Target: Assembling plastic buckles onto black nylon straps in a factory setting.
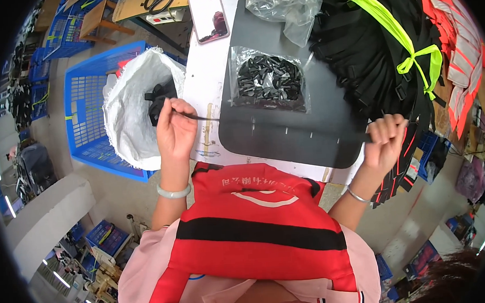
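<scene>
My left hand [176,127] is closed on a thin black strap [205,118] at the table's left edge, beside a white woven sack [121,122]. The strap runs right across a dark grey mat [242,138], where it is hard to tell from the mat. My right hand [383,138] is closed at the mat's right side, apparently on the same strap; its fingertips are slightly blurred. Just beyond that hand lies a large bundle of black straps with buckles [358,63], tied with a neon yellow band [408,60]. Black bunched material [160,98] shows at the sack's mouth.
A clear bag of small black plastic buckles [269,81] lies on the mat, below a crumpled clear bag [290,6]. A phone [209,16] rests at the back left. A blue crate [93,121] surrounds the sack. Red and grey pieces [462,57] hang at the far right.
</scene>
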A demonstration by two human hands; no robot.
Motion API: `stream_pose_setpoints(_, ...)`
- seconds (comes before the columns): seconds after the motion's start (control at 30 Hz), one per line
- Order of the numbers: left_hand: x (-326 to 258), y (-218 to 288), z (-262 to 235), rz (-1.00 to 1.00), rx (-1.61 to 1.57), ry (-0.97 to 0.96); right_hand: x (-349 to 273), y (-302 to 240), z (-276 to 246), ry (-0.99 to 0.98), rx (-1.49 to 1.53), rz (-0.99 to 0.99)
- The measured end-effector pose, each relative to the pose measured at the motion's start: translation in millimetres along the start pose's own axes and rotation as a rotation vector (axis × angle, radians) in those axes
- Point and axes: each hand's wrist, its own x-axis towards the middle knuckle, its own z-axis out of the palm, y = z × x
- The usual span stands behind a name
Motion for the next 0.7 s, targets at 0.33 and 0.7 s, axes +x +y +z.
stream_pose_setpoints(0.33,52,-102,43,0.648,2.017,-0.757,-25,77,-7,-0.060,-1.202,0.312)
stream_pose_setpoints(0.7,64,-107,48,0.710,1.998,-0.826,-9,82,-5,-0.124,-1.067,0.371)
